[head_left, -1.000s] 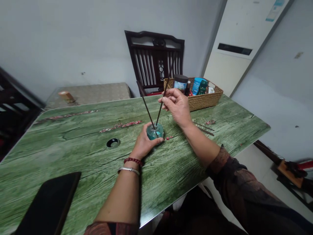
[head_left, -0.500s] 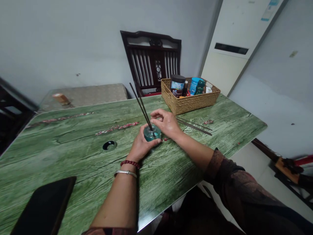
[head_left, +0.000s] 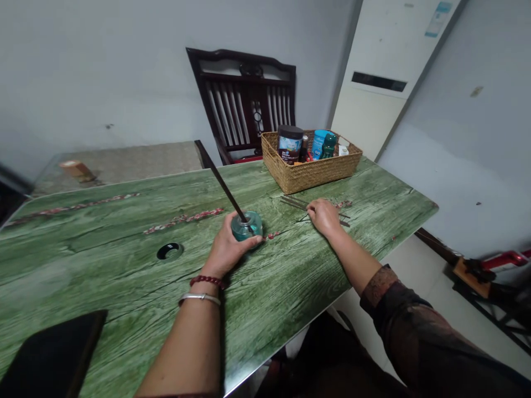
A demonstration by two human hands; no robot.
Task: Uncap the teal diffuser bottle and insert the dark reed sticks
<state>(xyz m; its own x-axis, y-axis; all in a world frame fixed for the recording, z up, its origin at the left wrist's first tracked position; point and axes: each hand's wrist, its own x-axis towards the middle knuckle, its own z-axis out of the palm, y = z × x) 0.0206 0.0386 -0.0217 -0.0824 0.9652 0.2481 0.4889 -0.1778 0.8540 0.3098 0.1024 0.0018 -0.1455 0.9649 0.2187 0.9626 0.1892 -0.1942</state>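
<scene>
My left hand (head_left: 226,249) is wrapped around a small glass reed diffuser bottle (head_left: 251,230) with bluish-green liquid, upright on the table. Dark reed sticks (head_left: 226,190) stand in its neck and lean to the left; they overlap, so their number is unclear. To the right, my right hand (head_left: 324,217) is closed, its fingertips pinching at one of several loose dark reed sticks (head_left: 293,202) that lie on the table. The hand hides part of these sticks. Left of the bottle lies a black ring-shaped cap (head_left: 169,251).
A woven basket (head_left: 315,176) with jars and bottles stands behind the loose sticks. A dark phone-like slab (head_left: 53,354) lies at the near left of the green table (head_left: 282,298). Beyond the table are a wooden chair (head_left: 249,105) and a low surface with an orange-brown cylinder (head_left: 77,171).
My right hand has moved away from the bottle, rightward to the loose sticks, and closed there. My left hand still holds the bottle. The whole view has shifted slightly.
</scene>
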